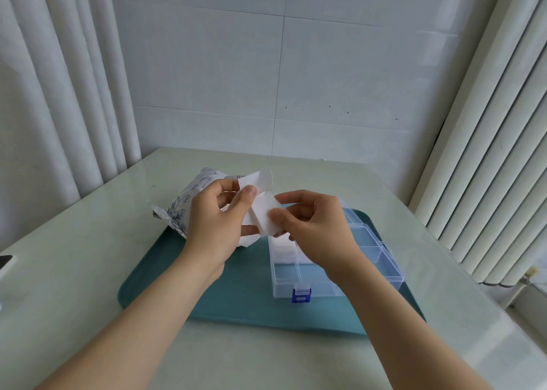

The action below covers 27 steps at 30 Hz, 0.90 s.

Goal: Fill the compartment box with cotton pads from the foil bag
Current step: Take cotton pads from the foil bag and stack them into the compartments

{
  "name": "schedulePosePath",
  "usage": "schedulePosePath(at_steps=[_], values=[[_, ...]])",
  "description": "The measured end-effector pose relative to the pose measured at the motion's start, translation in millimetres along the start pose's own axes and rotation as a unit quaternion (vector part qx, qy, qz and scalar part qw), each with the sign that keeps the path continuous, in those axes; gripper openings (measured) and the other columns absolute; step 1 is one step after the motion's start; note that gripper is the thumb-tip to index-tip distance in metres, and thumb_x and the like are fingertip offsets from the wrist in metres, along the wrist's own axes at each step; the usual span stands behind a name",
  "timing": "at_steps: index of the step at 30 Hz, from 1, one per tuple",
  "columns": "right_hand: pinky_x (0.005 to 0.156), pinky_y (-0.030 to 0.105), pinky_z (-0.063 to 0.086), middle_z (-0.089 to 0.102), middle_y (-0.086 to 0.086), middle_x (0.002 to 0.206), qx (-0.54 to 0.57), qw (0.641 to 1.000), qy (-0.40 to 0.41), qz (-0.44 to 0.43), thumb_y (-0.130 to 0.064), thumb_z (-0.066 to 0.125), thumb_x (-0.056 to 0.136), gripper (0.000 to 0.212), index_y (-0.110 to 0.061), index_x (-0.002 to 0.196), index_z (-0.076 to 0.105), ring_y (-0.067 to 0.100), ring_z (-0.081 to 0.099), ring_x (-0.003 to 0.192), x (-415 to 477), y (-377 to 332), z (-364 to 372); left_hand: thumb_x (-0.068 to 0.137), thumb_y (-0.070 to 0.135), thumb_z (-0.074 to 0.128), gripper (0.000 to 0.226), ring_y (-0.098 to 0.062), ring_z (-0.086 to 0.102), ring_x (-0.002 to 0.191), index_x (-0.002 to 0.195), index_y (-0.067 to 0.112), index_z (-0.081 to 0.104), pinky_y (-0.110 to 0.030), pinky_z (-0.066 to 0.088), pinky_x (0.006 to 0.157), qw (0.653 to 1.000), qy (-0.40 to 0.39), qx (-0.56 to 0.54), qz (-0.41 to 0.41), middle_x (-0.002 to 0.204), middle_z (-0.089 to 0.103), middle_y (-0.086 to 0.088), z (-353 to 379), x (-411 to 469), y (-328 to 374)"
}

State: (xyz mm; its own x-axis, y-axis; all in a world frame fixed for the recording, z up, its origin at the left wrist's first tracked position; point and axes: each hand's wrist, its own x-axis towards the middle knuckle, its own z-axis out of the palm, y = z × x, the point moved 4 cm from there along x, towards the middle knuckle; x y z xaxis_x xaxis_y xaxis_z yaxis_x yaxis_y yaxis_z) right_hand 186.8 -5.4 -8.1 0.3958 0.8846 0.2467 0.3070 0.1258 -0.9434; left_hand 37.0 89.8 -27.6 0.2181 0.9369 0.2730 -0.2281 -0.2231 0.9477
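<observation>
Pale table fills the lower half of the frame. A teal tray lies on it at lower centre.

The clear compartment box sits on the right part of the tray with its lid open. The printed foil bag lies left of centre, partly on the tray's far left edge and partly hidden behind the left hand.

Left hand is at centre frame, raised above the tray. Its fingers and thumb curl round a small bundle of white pieces, apparently pads. Right hand is just beside it, above the box's far left corner. Thumb and forefinger pinch the edge of one cotton pad, which also touches the left hand's bundle.

Progress, judged: early to middle.
- One compartment at the box's far left already holds stacked pads.
- The near compartments and those on the right look empty; the tray shows through them.
- Left to do: separate this pad, place it, then fill the rest.
- How many pads remain in the bag cannot be told.

Blue latch is on the box's near wall.
</observation>
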Motion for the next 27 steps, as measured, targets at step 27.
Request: schedulePosePath(at_steps=[27], values=[[0.055, 0.025, 0.055, 0.078, 0.009, 0.073, 0.074, 0.992, 0.094, -0.033, -0.015, 0.078, 0.095, 0.008, -0.007, 0.097, 0.076, 0.016, 0.071, 0.06, 5, -1, -12, 0.092, 0.017, 0.083, 0.015, -0.017, 0.079, 0.08, 0.103, 0.025, 0.077, -0.033, 0.064, 0.059, 0.99, -0.078, 0.098, 0.067, 0.095, 0.081, 0.009, 6, -6, 6]])
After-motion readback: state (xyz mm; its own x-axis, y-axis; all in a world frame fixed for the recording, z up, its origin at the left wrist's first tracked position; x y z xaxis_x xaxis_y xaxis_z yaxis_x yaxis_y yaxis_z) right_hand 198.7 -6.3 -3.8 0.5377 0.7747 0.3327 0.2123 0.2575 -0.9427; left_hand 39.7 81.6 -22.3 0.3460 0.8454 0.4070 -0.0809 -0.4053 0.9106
